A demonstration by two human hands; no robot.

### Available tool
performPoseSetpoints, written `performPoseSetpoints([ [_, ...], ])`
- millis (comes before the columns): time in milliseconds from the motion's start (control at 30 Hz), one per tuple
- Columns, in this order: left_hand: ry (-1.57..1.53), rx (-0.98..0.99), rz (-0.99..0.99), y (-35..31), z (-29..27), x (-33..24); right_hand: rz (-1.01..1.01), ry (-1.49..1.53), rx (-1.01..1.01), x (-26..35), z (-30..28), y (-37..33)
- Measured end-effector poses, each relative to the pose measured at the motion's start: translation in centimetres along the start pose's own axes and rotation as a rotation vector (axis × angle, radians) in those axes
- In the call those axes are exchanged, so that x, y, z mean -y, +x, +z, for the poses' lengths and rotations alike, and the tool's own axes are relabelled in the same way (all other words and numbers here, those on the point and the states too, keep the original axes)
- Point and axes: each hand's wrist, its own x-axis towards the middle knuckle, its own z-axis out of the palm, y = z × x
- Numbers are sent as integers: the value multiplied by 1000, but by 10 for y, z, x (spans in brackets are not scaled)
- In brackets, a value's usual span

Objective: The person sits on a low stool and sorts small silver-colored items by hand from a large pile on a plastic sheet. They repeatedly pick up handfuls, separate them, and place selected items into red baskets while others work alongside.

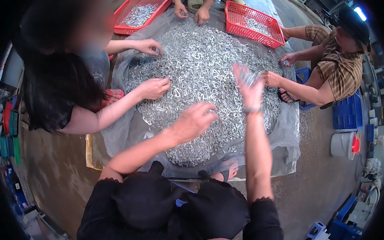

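A wide heap of small silvery curved metal pieces (pixel 189 72), some looking like S-shaped hooks, is spread on a translucent sheet (pixel 118 132). Over the near middle of the heap hovers my left hand (pixel 194 122), its fingers bent but apart, with nothing visible in it. My right hand (pixel 252 94) is raised above the right side of the heap, smeared by motion. Several silvery metal pieces (pixel 246 76) rest in its palm and fingers. Close beside it, a co-worker's hand (pixel 271 79) reaches in from the right.
Two red plastic baskets (pixel 119 29) (pixel 277 42) with metal pieces stand at the far edge. On the left a person's two hands (pixel 152 88) (pixel 149 46) work at the heap; across from me another person's hands (pixel 202 15) do too. Blue crates (pixel 348 112) and a white bucket (pixel 341 144) stand at right.
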Motion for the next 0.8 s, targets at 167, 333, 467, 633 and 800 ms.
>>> performPoseSetpoints([
  [167,-37,-5,-327,-50,-9,37,-419,-272,-76,74,120,54],
  [333,90,331,-819,-181,41,112,-144,-1051,32,55,1,29],
  [467,-7,437,-870,-173,69,113,215,-1372,-139,37,-78,-37],
  [633,-205,430,-870,-153,99,102,245,-2129,222,-34,-146,-40],
  [800,-606,581,-841,-114,97,87,-182,-2836,723,-79,-205,-70],
])
